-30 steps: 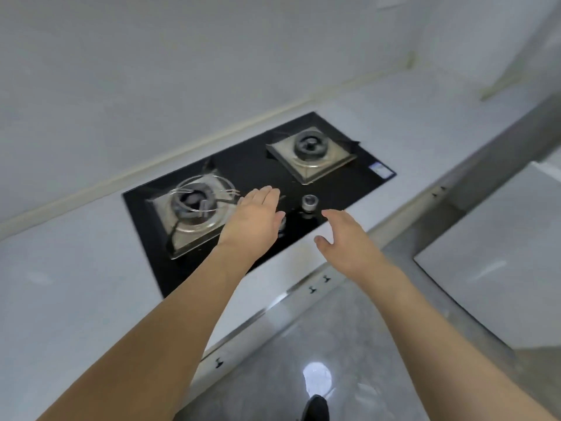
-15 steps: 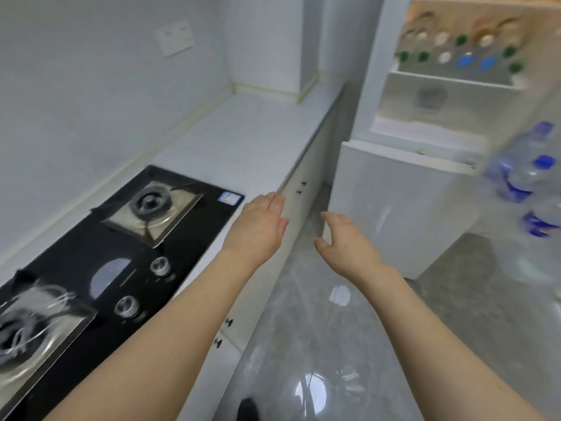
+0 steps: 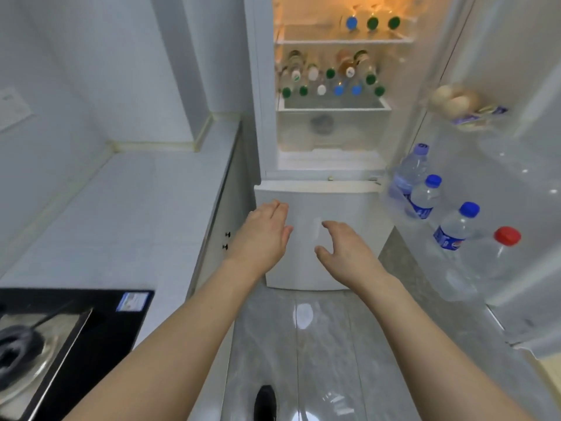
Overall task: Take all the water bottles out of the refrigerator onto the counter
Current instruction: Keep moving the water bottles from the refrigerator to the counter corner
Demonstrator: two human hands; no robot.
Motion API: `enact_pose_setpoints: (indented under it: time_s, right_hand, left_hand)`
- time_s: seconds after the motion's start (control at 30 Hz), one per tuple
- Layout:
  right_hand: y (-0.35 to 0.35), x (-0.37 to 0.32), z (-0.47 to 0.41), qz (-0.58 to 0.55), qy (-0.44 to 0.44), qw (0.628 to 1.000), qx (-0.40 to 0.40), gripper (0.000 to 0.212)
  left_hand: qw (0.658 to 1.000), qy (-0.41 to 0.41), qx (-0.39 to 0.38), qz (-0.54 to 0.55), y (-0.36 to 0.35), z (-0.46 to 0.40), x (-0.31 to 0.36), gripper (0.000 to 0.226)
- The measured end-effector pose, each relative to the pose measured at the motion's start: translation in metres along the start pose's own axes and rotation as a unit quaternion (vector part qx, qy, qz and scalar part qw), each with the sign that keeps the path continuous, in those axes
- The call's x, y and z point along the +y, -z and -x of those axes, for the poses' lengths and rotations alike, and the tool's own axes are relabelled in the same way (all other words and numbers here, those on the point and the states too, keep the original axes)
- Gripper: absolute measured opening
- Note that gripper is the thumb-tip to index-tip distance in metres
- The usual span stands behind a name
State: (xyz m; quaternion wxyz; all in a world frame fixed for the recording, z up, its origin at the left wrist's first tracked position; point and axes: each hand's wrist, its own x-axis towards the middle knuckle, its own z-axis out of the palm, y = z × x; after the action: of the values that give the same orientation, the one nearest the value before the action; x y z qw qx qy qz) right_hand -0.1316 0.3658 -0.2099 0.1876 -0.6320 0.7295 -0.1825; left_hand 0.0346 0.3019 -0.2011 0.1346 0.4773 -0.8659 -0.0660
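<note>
Both bare arms reach forward through the middle of the frame. The left hand point(image 3: 263, 235) is flat with straight fingers held together, palm down, holding nothing. The right hand point(image 3: 344, 250) has loosely spread, slightly bent fingers and also holds nothing. Both hover in front of the closed white lower door point(image 3: 315, 208) of the tall white refrigerator point(image 3: 261, 86), not visibly touching it.

The upper compartment stands open at the top centre, lit warm yellow. On its middle glass shelf lie many clear plastic water bottles point(image 3: 331, 80), caps facing out in green, white and blue; three more bottles with blue and green caps point(image 3: 372, 22) sit on the shelf above. The open upper door point(image 3: 516, 71) swings along the right edge of the frame, and its clear lower rack holds blue-capped labelled water bottles point(image 3: 425, 192) standing upright, with a larger red-capped clear bottle point(image 3: 498, 253) beside them. A higher door rack carries pale round eggs point(image 3: 455, 100), blurred.

The white tiled counter point(image 3: 136, 208) fills the left side, bare next to the refrigerator. A black glass gas hob point(image 3: 100, 329) sits at lower left. Grey glossy floor tiles point(image 3: 303, 344) lie below, with a dark shoe tip point(image 3: 265, 402) at the bottom edge
</note>
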Motion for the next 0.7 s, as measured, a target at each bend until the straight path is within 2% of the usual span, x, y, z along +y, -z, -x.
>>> enact_pose_setpoints:
  time_s: [0.3,0.57,0.7]
  right_hand:
    - [0.043,-0.030,-0.134,0.014,-0.023,0.998,0.065,0.058]
    - [0.095,-0.015,-0.214,0.020,-0.049,0.991,0.122,0.058]
    - [0.119,0.004,-0.257,0.020,-0.062,0.991,0.121,0.059]
  left_hand:
    - [0.997,-0.054,0.052,0.008,0.042,-0.144,-0.058,0.050]
    - [0.992,-0.103,0.073,-0.005,0.054,-0.247,-0.056,0.051]
    - [0.991,-0.103,0.081,0.007,0.050,-0.304,-0.050,0.051]
